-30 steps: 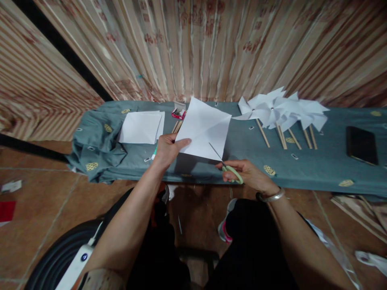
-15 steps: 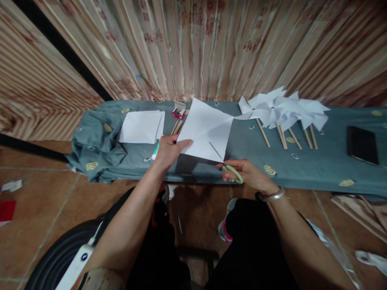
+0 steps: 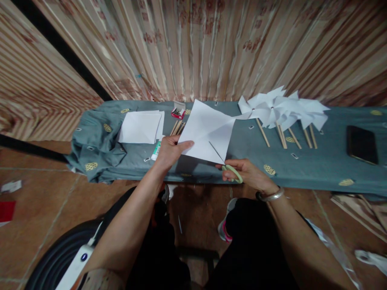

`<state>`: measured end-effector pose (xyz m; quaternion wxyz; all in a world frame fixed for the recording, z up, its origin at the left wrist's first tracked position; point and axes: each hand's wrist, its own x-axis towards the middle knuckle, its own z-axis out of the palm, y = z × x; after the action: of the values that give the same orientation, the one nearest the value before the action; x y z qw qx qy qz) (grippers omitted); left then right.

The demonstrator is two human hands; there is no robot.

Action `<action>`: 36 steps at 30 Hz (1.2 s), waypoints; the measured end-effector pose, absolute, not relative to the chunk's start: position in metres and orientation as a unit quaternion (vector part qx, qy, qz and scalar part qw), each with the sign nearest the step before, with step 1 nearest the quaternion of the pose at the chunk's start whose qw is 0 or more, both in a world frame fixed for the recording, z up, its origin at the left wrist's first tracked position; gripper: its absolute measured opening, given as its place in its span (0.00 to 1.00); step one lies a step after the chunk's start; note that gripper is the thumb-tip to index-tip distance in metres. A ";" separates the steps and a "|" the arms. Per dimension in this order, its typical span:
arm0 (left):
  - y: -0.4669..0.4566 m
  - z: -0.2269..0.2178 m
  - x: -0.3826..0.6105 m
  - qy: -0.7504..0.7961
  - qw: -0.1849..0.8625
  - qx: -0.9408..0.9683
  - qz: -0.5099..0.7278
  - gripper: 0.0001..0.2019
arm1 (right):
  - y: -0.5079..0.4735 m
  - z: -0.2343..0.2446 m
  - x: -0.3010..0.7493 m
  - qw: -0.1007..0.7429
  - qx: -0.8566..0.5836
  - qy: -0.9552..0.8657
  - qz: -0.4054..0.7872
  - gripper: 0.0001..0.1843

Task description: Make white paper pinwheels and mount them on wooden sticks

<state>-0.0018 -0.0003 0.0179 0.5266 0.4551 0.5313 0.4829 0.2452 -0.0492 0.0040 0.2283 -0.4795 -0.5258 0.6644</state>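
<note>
My left hand point(image 3: 172, 150) pinches the left edge of a square sheet of white paper point(image 3: 205, 125), thumb on top. Faint creases run across the sheet, which is held up over the cloth. In my right hand point(image 3: 242, 171) are scissors point(image 3: 232, 172) with pale green handles. A dark blade lies over the paper's near right corner, pointing inward along a diagonal; the other blade is hidden beneath the sheet. Behind my left hand lie several wooden sticks point(image 3: 177, 127) and a green and white tube or packet point(image 3: 157, 150), partly covered by the hand.
A grey-green cloth point(image 3: 242, 141) covers the long surface. White paper squares point(image 3: 140, 127) are stacked left, beside a small red box point(image 3: 178, 112) of metal pieces. Several paper pinwheels point(image 3: 281, 106) on sticks lie right, then a dark phone point(image 3: 362, 144). A pleated curtain point(image 3: 205, 48) hangs behind.
The paper has shifted and tilted slightly to the right in my left hand's hold. My right hand and the scissors stay almost in place.
</note>
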 end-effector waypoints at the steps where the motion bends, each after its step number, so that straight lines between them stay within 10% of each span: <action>1: 0.000 0.018 -0.002 0.533 0.524 0.456 0.482 0.12 | -0.049 0.003 0.245 0.230 -0.480 -0.523 0.666 0.31; 36: -0.002 0.012 -0.001 0.521 0.533 0.475 0.468 0.10 | -0.050 0.007 0.242 0.247 -0.488 -0.533 0.645 0.24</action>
<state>-0.0015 -0.0018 0.0124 0.5325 0.4751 0.5210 0.4682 0.2419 -0.0505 0.0072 0.2469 -0.4882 -0.5331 0.6453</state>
